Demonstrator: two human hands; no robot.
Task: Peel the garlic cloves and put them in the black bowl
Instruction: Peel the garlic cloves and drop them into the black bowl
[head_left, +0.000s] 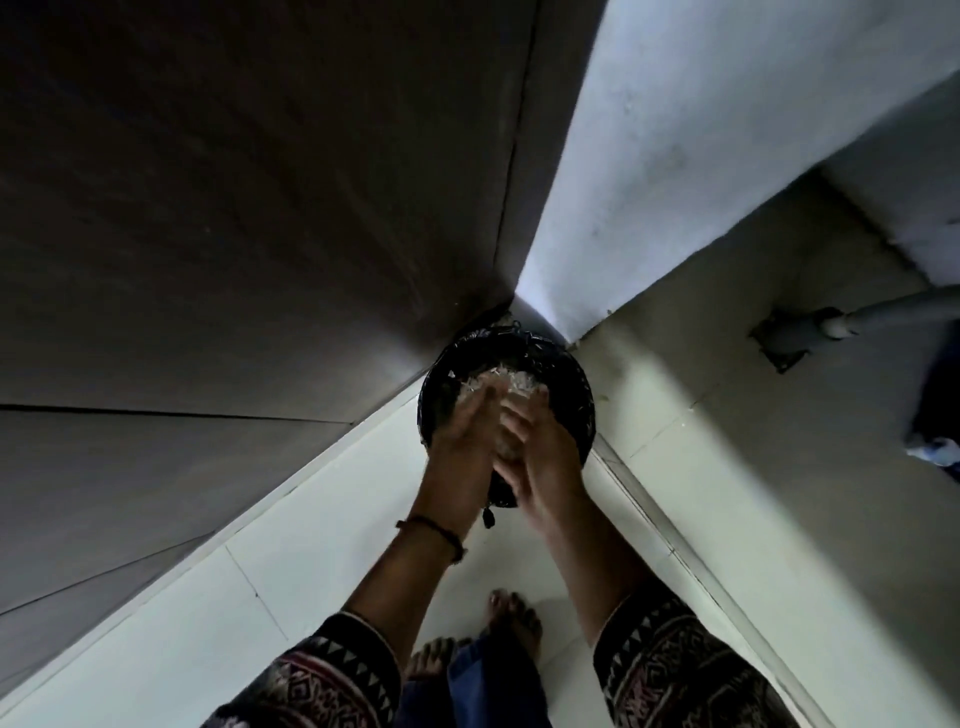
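2 arms reach forward; left hand (462, 431), right hand (545, 452) palm to palm, fingers straight.

No readable text, label, brand, number or sign appears on anything in view.

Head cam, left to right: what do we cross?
Dark panel → left hand → right hand → grey pipe. The black bin is left out, since both hands overlap it.
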